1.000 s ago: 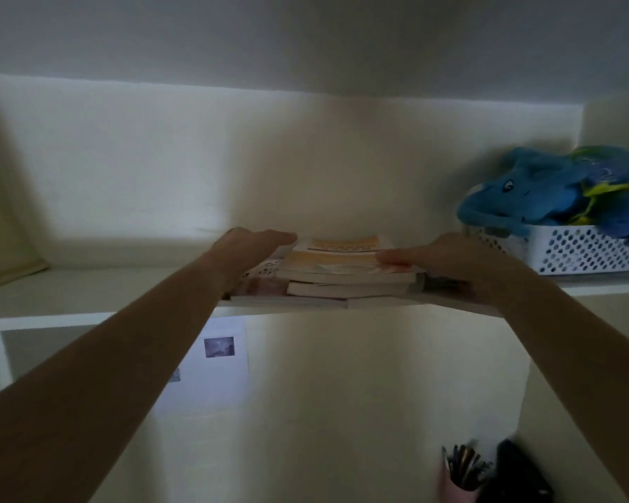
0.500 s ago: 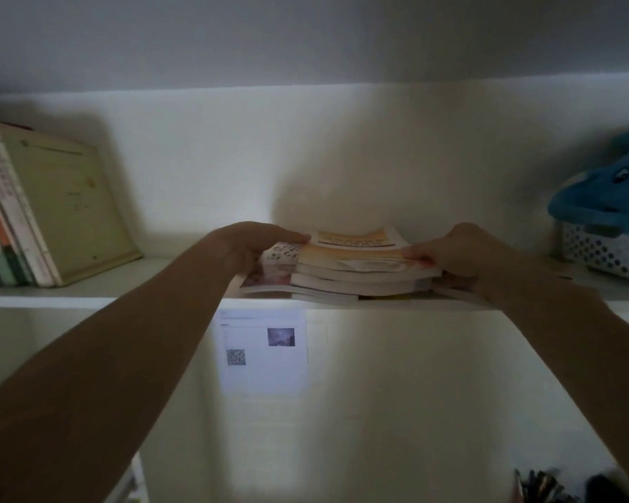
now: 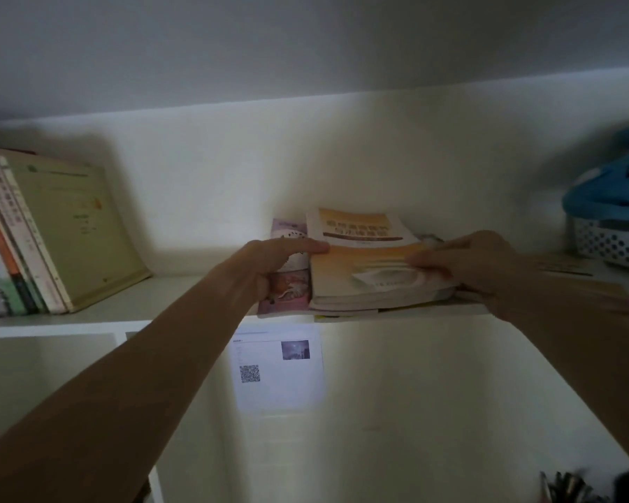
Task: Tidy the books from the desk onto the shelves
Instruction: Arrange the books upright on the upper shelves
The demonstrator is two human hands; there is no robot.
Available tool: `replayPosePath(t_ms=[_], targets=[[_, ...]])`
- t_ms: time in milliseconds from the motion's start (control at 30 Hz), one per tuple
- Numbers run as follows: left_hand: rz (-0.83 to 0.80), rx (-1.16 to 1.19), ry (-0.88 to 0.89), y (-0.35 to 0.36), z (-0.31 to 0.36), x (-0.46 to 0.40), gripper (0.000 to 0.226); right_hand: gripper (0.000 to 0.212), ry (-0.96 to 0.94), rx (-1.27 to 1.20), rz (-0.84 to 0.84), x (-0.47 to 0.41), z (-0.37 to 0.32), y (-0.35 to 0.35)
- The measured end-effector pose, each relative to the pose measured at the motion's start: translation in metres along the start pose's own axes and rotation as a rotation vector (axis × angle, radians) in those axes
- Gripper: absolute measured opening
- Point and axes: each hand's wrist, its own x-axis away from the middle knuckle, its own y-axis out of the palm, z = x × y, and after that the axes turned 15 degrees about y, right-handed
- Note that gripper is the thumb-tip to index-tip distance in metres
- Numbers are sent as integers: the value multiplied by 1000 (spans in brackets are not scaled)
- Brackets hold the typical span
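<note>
A flat stack of books [image 3: 364, 263] lies on the white shelf [image 3: 106, 314], an orange-and-cream cover on top and a purple-pink book [image 3: 287, 288] sticking out at its left. My left hand [image 3: 273, 259] grips the stack's left side, thumb on the top cover. My right hand [image 3: 472, 263] holds the right side, fingers pressed on the top books. The stack's front edge reaches the shelf's lip. The lower books are mostly hidden.
Several upright books [image 3: 40, 230] lean at the shelf's left end. A blue plush toy [image 3: 610, 190] sits in a white perforated basket [image 3: 610, 245] at the right. A printed sheet with a QR code [image 3: 276, 368] hangs below the shelf. Pens [image 3: 567, 488] stand at bottom right.
The view has tipped and risen, so more of the top cover shows. Both hands stay on the stack's sides, and the stack looks pushed slightly further onto the shelf.
</note>
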Motion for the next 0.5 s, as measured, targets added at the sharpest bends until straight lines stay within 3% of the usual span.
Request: replayPosePath(t_ms=[100,133,233,367,500], targets=[[107,22,205,-18,7,11,46,100,-48,-220,-59,-1,-2,15],[126,3,279,-26,10,14,45,96,-77,-292,-87,-3,-4,21],[162,-36,441,-60,13,20,43,45,-195,-440,-205,-2,-22,55],[191,9,535,-112,4,24,44,59,-373,-400,-224,-5,-47,115],[172,54,505,-148,-4,26,33,40,-461,-313,-306,-3,-56,159]])
